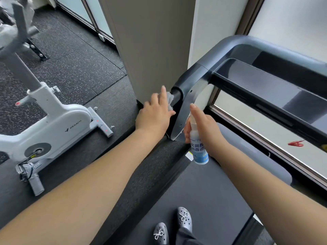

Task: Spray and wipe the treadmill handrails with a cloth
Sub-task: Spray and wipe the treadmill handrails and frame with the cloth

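Note:
The treadmill's left handrail (192, 80) is a dark grey bar that curves down to a rounded black end just left of centre. My left hand (155, 113) presses a small grey-white cloth (170, 101) against the outer side of that end; only a strip of the cloth shows past my fingers. My right hand (203, 126) holds a white spray bottle (198, 149) with a blue label upright, close to the inner side of the same rail. My index finger rests on top of its nozzle.
I stand on the black treadmill belt (203, 191). A beige pillar (150, 41) rises right behind the handrail end. A white exercise bike (53, 124) stands on the speckled floor at the left. The console frame (265, 71) and a window lie to the right.

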`<state>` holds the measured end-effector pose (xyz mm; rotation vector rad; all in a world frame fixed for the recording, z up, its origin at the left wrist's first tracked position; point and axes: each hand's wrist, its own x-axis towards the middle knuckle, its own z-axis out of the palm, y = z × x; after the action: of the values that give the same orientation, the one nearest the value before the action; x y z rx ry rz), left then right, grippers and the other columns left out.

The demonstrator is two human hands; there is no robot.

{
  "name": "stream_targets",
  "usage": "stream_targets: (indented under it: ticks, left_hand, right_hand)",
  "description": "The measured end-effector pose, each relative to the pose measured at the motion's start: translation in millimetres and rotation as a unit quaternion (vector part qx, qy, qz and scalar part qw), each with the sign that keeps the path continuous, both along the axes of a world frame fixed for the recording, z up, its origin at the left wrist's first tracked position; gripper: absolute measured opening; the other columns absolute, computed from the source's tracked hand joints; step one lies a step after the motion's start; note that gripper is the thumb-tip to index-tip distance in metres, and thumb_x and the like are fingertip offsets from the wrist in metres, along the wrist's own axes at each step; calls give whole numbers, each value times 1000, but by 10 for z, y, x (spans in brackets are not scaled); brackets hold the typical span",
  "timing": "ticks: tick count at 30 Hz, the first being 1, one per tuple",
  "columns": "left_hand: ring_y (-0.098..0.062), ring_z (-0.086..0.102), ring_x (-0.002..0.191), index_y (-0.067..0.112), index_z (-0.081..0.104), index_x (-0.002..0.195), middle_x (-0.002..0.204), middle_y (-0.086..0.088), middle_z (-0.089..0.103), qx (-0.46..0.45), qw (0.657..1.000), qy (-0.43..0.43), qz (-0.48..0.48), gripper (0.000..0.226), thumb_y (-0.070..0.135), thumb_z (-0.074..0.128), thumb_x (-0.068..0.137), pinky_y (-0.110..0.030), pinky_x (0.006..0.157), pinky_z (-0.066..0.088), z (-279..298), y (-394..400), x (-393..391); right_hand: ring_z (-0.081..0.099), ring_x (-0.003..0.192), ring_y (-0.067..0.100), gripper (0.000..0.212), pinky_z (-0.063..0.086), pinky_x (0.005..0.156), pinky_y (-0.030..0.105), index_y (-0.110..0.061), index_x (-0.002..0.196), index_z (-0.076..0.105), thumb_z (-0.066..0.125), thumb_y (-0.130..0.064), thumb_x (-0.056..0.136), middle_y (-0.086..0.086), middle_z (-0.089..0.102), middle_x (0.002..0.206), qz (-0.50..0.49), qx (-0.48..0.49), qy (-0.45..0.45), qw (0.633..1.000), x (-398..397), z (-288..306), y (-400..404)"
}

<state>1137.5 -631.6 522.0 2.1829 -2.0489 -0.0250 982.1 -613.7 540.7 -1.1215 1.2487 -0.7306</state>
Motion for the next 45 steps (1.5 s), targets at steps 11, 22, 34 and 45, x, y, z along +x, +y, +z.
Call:
stream_targets:
  ticks: [11,22,34,45]
  left_hand:
    - [-35,41,111,36,2,149,157,-14,2,29,986,-126,-101,66,27,41,97,-42,78,45,-21,-123,-70]
    - [-34,37,115,49,17,143,155,-11,9,61,991,-64,-102,54,31,39,98,-44,84,46,77,744,562]
    - [-36,53,89,39,30,144,132,-17,45,34,994,-77,-70,63,30,58,89,-45,65,52,104,1834,1206]
    - [-37,50,84,36,33,143,127,-17,46,0,996,-83,-33,67,27,62,83,-48,56,52,-21,2620,1624]
  right_hand:
    - [53,44,24,66,47,56,28,-8,48,49,39,-49,98,16,56,55,0,12,9,1000,62,-24,28]
    - [53,45,21,67,47,58,27,-5,51,49,36,-51,99,17,57,58,19,7,21,1000,347,114,275]
    - [54,45,21,64,48,61,32,-9,50,51,41,-52,96,10,57,54,-4,22,-19,1000,682,59,790]
    - [54,44,21,63,47,54,26,-7,53,49,40,-51,97,14,56,57,-10,26,-24,999,933,10,1155]
